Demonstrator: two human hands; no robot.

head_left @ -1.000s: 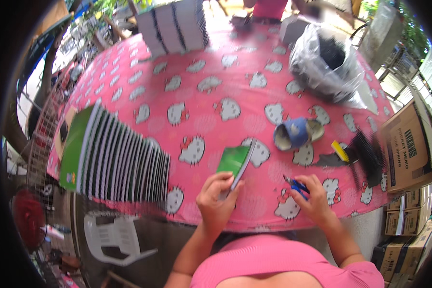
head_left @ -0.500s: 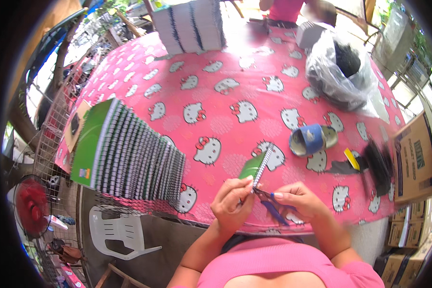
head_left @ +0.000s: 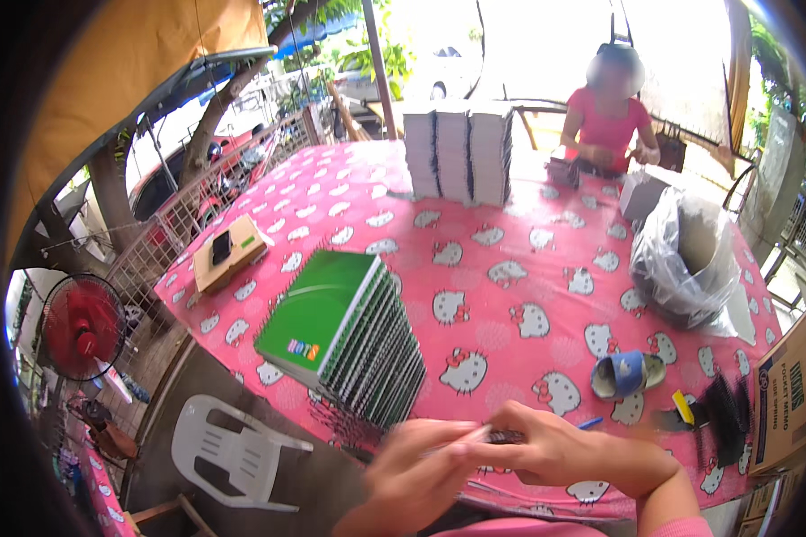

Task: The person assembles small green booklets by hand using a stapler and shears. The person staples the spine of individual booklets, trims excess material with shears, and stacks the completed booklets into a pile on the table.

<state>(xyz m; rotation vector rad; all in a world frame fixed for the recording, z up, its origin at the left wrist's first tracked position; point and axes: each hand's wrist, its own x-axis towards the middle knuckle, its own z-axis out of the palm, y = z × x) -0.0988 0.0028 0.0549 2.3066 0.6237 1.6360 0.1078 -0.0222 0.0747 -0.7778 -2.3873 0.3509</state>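
Observation:
My left hand (head_left: 421, 470), a little blurred, meets my right hand (head_left: 555, 445) over the near edge of the table. Between their bent fingers is a small spiral notebook (head_left: 480, 433), seen nearly edge-on and mostly covered. Just beyond my right hand shows a blue handle end (head_left: 589, 423); whether it lies on the table or is tucked in that hand I cannot tell. Left of my hands stands a tall stack of green spiral notebooks (head_left: 324, 309), with black wire coils along their sides.
Pink tablecloth (head_left: 501, 237) covers the table. On it are paper stacks (head_left: 457, 157), a plastic bag (head_left: 690, 259), a blue slipper (head_left: 627, 374), black coils (head_left: 724, 416) and a phone (head_left: 221, 248) on cardboard. A carton (head_left: 784, 394) stands right; a co-worker (head_left: 611, 125) sits opposite.
The head view has tilted up, bringing the co-worker into sight. The blue-handled cutting tool no longer shows at the notebook's coil. My hands have come together around the notebook.

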